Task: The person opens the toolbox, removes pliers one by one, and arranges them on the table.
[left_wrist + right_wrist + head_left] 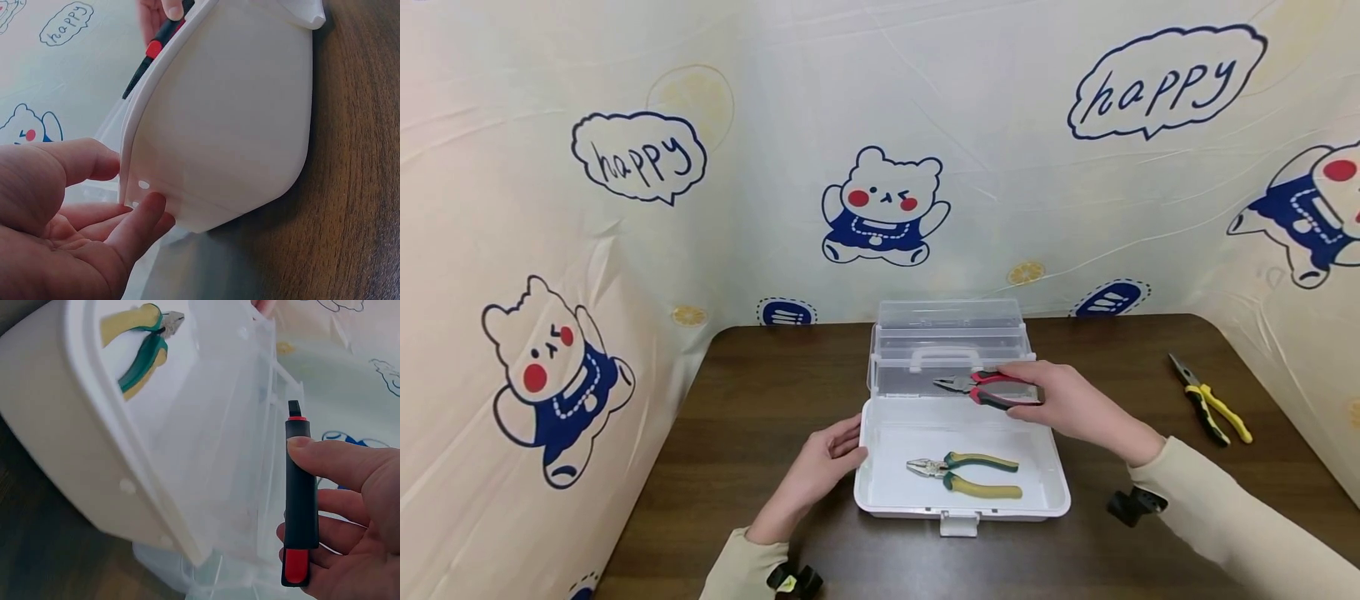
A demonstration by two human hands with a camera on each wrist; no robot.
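Note:
A white plastic toolbox (887, 492) stands on the table with its clear lid tipped back. My left hand (823, 462) holds the box's left side, thumb at the rim and fingers against the outer wall in the left wrist view. In my right hand (1075, 404) is a pair of red-and-black combination pliers (1000, 402), gripped by the handles above the back of the box, jaws pointing left. Inside the box lie green-and-yellow combination pliers (985, 486), handles spread, jaws to the left.
Yellow-and-black long-nose pliers (1227, 412) lie on the dark wooden table (760, 375), right of the box. Behind the box stands its lid (951, 317) with a handle. A latch (958, 525) juts from the front. Printed cloth (775, 125) hangs behind and at both sides.

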